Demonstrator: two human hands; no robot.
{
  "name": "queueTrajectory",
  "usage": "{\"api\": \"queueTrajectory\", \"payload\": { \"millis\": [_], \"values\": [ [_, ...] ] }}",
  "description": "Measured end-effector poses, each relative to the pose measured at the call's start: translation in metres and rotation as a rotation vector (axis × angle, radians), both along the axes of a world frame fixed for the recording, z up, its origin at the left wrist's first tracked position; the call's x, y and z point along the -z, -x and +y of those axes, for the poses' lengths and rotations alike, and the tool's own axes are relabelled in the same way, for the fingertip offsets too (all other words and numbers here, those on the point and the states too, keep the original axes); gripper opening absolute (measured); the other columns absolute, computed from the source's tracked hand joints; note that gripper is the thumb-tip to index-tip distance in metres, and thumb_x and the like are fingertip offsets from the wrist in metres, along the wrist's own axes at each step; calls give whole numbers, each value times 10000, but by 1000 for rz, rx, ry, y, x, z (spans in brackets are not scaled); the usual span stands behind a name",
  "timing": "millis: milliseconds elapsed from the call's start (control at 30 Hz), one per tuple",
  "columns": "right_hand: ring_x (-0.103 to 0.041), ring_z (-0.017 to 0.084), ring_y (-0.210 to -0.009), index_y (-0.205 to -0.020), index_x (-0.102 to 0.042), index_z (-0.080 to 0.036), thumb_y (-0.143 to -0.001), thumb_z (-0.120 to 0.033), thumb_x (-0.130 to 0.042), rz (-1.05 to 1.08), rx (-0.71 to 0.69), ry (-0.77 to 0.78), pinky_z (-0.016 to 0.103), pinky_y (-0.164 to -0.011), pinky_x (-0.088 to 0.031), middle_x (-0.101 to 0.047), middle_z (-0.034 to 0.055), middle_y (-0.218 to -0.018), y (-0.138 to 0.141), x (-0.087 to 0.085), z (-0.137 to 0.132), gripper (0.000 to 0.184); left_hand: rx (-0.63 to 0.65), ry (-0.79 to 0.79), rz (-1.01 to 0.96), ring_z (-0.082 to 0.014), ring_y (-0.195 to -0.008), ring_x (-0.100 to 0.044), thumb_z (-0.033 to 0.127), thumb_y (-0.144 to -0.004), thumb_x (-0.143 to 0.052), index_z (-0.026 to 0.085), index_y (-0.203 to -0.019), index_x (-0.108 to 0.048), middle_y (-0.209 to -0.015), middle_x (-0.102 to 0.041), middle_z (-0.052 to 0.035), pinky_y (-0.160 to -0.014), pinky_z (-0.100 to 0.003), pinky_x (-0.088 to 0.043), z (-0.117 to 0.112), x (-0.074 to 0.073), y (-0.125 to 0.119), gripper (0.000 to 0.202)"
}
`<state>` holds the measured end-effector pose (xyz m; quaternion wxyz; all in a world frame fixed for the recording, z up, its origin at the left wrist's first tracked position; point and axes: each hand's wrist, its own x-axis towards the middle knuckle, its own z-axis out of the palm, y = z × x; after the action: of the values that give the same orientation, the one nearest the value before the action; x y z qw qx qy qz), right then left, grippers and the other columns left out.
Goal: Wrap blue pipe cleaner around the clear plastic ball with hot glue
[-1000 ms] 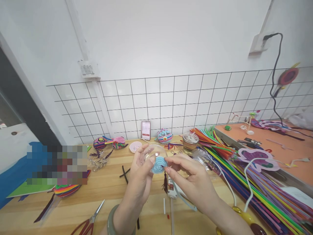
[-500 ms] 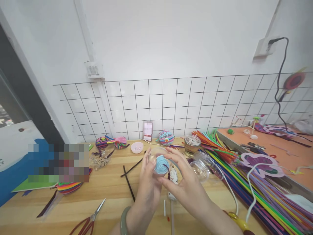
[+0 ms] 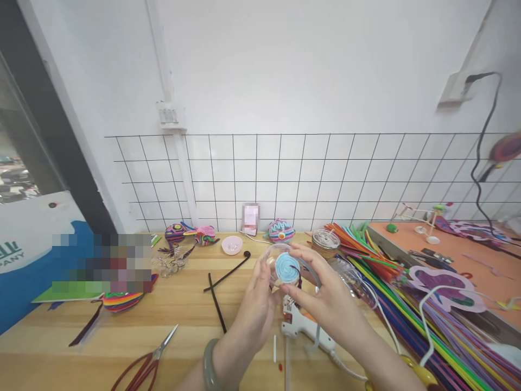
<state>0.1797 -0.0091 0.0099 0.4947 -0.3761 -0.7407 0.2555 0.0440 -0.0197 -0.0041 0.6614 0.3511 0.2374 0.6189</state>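
1. We see the blue coil (image 3: pixel 287 267) held up over the worktop (image 3: pixel 183 326), between both hands, flat spiral face turned to us.
2. Left hand (image 3: pixel 260 293) is left of it, right hand (image 3: pixel 328 296) is right and a bit lower. Both are equally near.
3. Left grip: narrow, fingers cupping the clear shell (image 3: pixel 272 257) that sits round the coil.
4. Right grip: narrow, thumb under and fingers over the blue coil's edge, seemingly touching the shell rim too.
5. Glue gun (image 3: pixel 303 325) lies on the worktop just below the hands.
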Motion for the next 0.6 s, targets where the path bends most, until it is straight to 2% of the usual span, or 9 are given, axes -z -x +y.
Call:
{"api": "queueTrajectory", "payload": {
  "millis": [133, 233, 367, 600],
  "values": [
    [-409, 247, -1355, -1207, -529, -288, -819, -216, -650, -67, -40, -15, 472, -1057, -453, -465, 79, -1422, -7, 1, 4, 413, -24, -37, 97, -246, -1201, -523, 558, -888, -494, 227, -1227, -589, -1289, -607, -101, -891, -333, -453, 6, -1, 8, 483],
    [-398, 246, -1362, -1241, -520, -306, -837, -217, -639, -162, -55, -73, 492, -1092, -404, -468, 65, -1425, -12, 2, 5, 431, 57, -76, 154, -259, -1163, -540, 485, -829, -635, 210, -1197, -609, -1296, -596, -115, -866, -334, -462, 11, -2, 19, 460],
    [-381, 236, -1376, -1279, -500, -314, -864, -207, -611, -298, -85, -117, 477, -1113, -372, -451, 59, -1451, -14, -3, 2, 443, 83, -9, 212, -230, -1062, -578, 362, -717, -786, 239, -1286, -527, -1269, -594, -113, -814, -322, -472, 14, -4, 30, 637],
    [-360, 206, -1389, -1299, -476, -341, -878, -181, -587, -357, -116, -116, 444, -1122, -361, -441, 28, -1461, -12, -11, -4, 464, 138, -21, 226, -240, -1061, -579, 327, -689, -809, 230, -1237, -586, -1257, -590, -116, -826, -345, -481, 17, -3, 36, 599]
  ]
}}
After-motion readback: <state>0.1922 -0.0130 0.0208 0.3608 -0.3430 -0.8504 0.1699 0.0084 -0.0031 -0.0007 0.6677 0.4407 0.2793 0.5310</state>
